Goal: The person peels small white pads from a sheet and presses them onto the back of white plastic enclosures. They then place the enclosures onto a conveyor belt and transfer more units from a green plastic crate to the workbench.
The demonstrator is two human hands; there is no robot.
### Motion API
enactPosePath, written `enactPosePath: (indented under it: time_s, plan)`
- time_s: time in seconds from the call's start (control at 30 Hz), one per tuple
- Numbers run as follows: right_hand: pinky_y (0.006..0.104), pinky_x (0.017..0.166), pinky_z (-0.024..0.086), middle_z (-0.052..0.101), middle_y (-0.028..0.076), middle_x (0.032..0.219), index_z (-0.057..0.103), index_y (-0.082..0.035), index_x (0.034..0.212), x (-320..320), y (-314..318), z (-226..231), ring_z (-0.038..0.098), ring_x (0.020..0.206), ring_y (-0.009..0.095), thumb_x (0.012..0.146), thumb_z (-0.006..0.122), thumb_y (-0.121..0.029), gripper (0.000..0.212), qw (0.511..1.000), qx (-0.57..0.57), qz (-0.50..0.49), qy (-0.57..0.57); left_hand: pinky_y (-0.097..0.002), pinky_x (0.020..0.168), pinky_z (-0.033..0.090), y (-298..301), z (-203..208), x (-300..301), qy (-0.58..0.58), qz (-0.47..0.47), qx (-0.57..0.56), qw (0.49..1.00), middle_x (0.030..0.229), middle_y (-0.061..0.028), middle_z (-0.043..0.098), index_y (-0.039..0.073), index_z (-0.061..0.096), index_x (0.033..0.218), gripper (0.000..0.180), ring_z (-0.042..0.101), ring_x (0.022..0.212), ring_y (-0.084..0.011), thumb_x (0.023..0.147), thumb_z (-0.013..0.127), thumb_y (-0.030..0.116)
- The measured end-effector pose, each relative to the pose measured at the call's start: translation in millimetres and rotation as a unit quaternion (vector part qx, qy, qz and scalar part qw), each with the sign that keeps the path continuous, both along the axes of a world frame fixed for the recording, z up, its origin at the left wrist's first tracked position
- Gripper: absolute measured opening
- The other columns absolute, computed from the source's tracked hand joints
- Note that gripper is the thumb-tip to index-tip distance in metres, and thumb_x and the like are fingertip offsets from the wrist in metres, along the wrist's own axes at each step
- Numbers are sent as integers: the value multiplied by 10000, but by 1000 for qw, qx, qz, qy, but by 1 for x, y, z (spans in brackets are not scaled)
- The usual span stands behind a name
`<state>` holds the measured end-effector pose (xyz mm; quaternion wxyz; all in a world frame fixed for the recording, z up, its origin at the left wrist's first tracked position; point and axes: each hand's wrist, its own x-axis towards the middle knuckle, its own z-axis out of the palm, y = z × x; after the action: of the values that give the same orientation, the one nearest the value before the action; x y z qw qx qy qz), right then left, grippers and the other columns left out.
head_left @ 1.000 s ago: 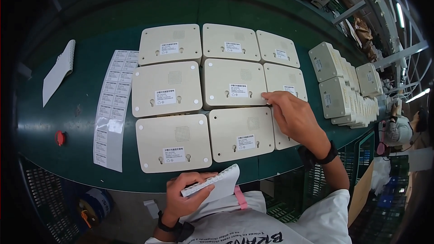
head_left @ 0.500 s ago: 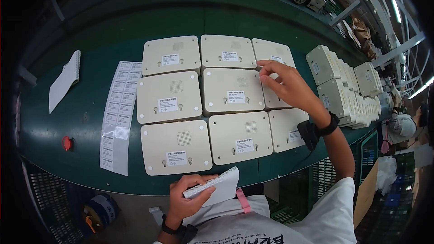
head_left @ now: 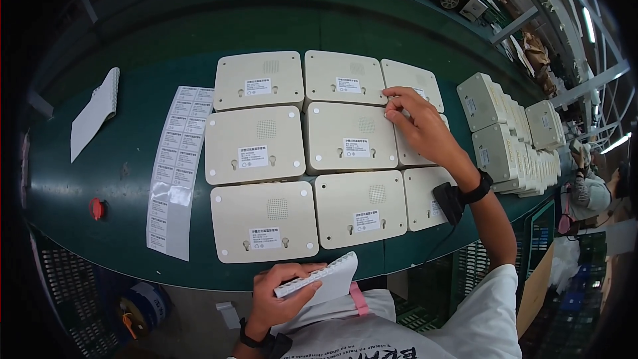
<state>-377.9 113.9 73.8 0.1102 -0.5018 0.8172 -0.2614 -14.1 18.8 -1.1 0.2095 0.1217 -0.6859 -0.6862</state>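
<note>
In the head view, the left hand [head_left: 282,292], at the near edge of the tabletop [head_left: 126,186], is closed on a folded white sheet [head_left: 337,282] with a row of small pads along its fold. The right hand [head_left: 423,127] has its thumb and forefinger slightly parted at the far right corner of the middle case [head_left: 332,127] in a three-by-three group; whether a pad sits on a fingertip is unclear. A label strip [head_left: 178,233] lies left of the cases, and stacked cases [head_left: 494,153] stand to the right.

nine cream cases [head_left: 349,129] in three rows, two bent white sheets [head_left: 92,118], one label sheet [head_left: 174,159], one red cap [head_left: 98,209].
</note>
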Motion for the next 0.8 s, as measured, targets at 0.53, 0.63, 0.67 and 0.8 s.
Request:
enactPosePath:
  time_s: [0.53, 0.63, 0.67, 0.8]
  plan:
    - [287, 778, 512, 596, 103, 1350, 635, -32, 975, 0, 1, -1, 626, 1014, 213, 990, 590, -135, 114, 1000, -10, -6, 3, -326, 694, 586, 0, 2, -2, 1, -1, -13, 1000, 801, -186, 715, 10, 524, 950, 319, 735, 943, -350, 779, 782, -65]
    - [286, 779, 524, 607, 105, 1339, 650, -31, 983, 2, 0, 0, 634, 1013, 214, 983, 600, -117, 99, 1000, -3, -13, 7, -327, 705, 585, 0, 2, -2, 1, 0, -13, 1000, 812, -196, 717, 10, 522, 945, 317, 734, 944, -349, 780, 782, -63]
    - [295, 793, 533, 610, 109, 1337, 658, -24, 1000, 3, 1, -1, 637, 1014, 226, 969, 608, -94, 91, 1000, 0, -14, 22, -327, 705, 585, 0, 2, -2, 1, 0, -13, 1000, 812, -196, 717, 10, 522, 945, 317, 734, 944, -349, 780, 782, -63]
    - [323, 845, 550, 608, 127, 1338, 668, -1, 1071, 5, 6, -3, 640, 1034, 265, 927, 622, -25, 154, 990, 20, 21, 138, -331, 714, 584, -1, 3, -3, 2, 0, -8, 1000, 827, -205, 720, 9, 520, 944, 319, 734, 948, -349, 778, 784, -60]
